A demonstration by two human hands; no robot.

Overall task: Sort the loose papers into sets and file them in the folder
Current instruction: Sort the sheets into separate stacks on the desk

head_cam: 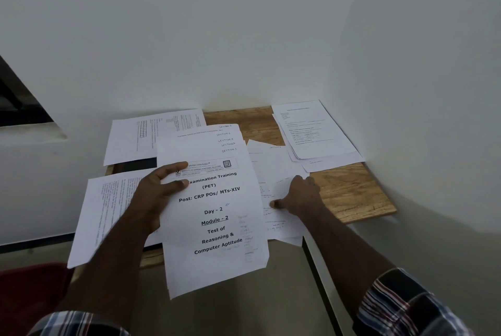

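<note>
The tabletop (349, 192) carries several paper piles. The collated set (214, 213), cover page facing up, sits at frame centre with its long axis running top to bottom — pinched at its left edge by the left hand (160, 189). The loose sheets (273, 173) lie just right of it, under the right hand (301, 194), whose fingers press on them; whether they pinch a sheet cannot be told. The right hand is nearer.

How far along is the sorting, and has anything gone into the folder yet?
Partly sorted: separate piles lie on the wooden table, including a stack at the far right. In hand: the left hand holds a fanned, section-labelled set; the right hand rests on loose sheets. No folder clearly shows, so filing appears still to come.
</note>
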